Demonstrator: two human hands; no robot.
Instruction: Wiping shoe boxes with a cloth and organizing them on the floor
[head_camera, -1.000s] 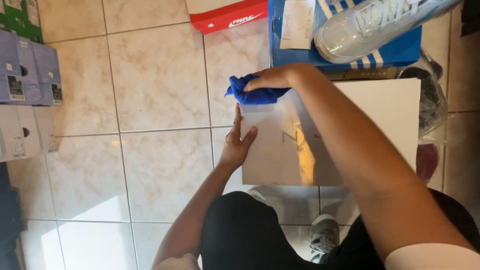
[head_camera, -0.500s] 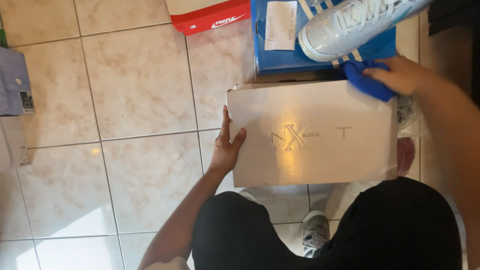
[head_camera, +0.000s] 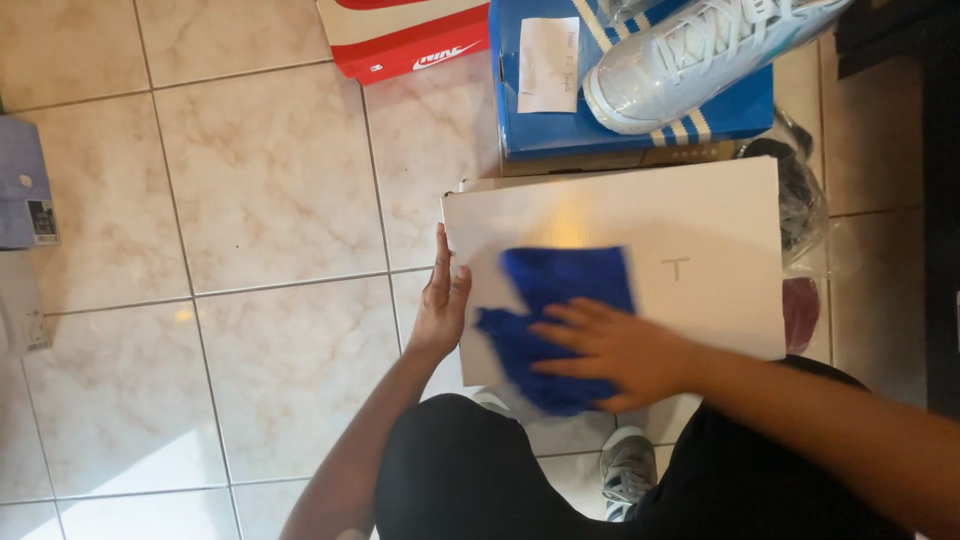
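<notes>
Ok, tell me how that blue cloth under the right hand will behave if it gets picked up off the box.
The blue cloth is probably floppy: it lies bunched and folded under the right hand, so it would likely droop. It seems light, lying flat on the white box lid. It should slide easily there; the left hand braces the box edge.

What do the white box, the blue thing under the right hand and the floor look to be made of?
White box: likely cardboard, smooth with a slight sheen; flat panels, crisp edges. Blue cloth: soft fabric, possibly microfibre; it folds and bunches under the right hand. Floor: glossy beige tiles, probably ceramic; grout lines and light reflections.
</notes>
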